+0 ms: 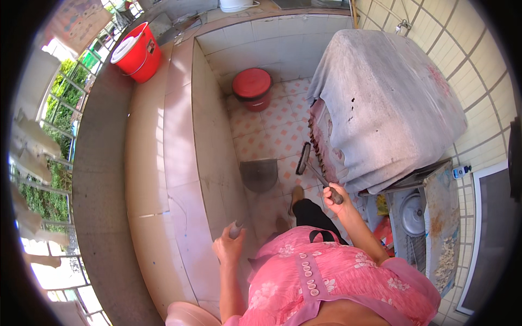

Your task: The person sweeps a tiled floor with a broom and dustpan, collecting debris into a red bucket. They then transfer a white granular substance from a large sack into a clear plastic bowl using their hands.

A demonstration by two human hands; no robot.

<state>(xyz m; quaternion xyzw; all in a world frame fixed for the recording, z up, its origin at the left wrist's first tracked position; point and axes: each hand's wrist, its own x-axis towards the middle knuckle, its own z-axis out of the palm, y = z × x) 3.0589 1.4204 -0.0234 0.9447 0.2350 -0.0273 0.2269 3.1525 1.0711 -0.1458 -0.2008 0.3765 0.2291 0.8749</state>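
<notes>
My right hand (338, 197) grips the dark handle of a broom (316, 173). The dark bristle head (303, 158) is low by the tiled floor, beside the hanging edge of a cloth cover. My left hand (229, 246) is closed around the end of a grey handle (235, 229). Beyond this hand, a dark dustpan (259, 175) rests against the floor near the tiled side wall. The link between that handle and the dustpan is hard to make out. One of my feet (297, 194) shows on the floor below the broom.
A grey cloth (379, 98) covers a bulky item at right, above a shelf with a metal lid (412, 214). A lidded red bucket (253, 87) stands in the far floor corner. Another red bucket (144, 57) sits on the left ledge (179, 155). A pink basin (189, 313) is near me.
</notes>
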